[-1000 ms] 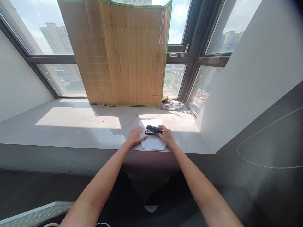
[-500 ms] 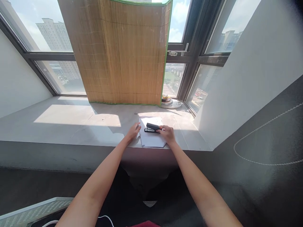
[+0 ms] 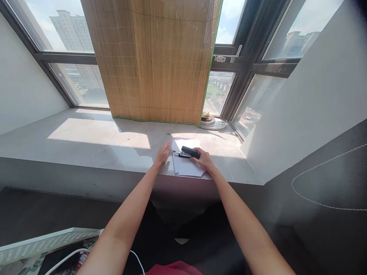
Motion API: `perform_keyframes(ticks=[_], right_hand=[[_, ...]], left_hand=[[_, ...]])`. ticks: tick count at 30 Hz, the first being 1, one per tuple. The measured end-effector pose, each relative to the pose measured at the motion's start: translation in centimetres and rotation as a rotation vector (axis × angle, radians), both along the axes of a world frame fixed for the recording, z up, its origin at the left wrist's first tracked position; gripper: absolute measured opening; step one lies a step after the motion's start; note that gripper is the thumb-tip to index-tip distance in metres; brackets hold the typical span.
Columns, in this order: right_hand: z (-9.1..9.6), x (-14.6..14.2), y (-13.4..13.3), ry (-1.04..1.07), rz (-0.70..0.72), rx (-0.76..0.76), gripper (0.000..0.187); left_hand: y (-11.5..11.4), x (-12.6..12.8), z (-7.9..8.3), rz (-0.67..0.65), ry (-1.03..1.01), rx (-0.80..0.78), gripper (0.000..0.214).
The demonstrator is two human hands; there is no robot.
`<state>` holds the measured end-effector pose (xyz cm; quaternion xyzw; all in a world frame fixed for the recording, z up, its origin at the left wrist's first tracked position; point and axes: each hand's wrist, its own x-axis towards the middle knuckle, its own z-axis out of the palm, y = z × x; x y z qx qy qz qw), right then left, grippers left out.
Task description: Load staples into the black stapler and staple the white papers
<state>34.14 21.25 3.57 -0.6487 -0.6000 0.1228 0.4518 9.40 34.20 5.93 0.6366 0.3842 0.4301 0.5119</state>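
A black stapler [image 3: 191, 152] with a small red mark sits over a stack of white paper [image 3: 187, 168] on the windowsill. My right hand [image 3: 204, 159] grips its rear end from the right. The top arm is tilted away from the dark base, and a thin metal part shows at its left. My left hand [image 3: 163, 153] lies along the left edge of the paper, fingers stretched out, with nothing in it. Whether its fingertips touch the paper I cannot tell.
A small dark strip [image 3: 169, 134] lies beyond the paper. Stacked plates [image 3: 212, 123] stand at the window corner, beside a hanging bamboo blind [image 3: 166, 68]. The sill's front edge runs just below the paper. A white plastic basket [image 3: 48, 242] with cables is at lower left.
The stapler has turned in my right hand, and its top arm stands further from the base. My left hand's fingers have straightened beside the paper. The whole view has shifted slightly.
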Motion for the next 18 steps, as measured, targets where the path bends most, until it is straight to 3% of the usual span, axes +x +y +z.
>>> perform_keyframes(ticks=[5, 9, 13, 18], right_hand=[[0.3, 0.0, -0.3, -0.072, -0.034, -0.027, 0.033], [0.5, -0.5, -0.7, -0.074, 0.009, -0.031, 0.035], [0.7, -1.5, -1.7, -0.235, -0.015, 0.099, 0.029], [2.2, -4.8, -2.3, -0.379, 0.011, 0.214, 0.037]], left_hand=[[0.2, 1.4, 0.1, 0.058, -0.17, -0.014, 0.022], [0.2, 3.2, -0.2, 0.009, -0.538, -0.347, 0.034], [0.7, 3.1, -0.5, -0.006, -0.668, -0.628, 0.047], [0.8, 2.2, -0.6, -0.064, -0.769, -0.628, 0.055]])
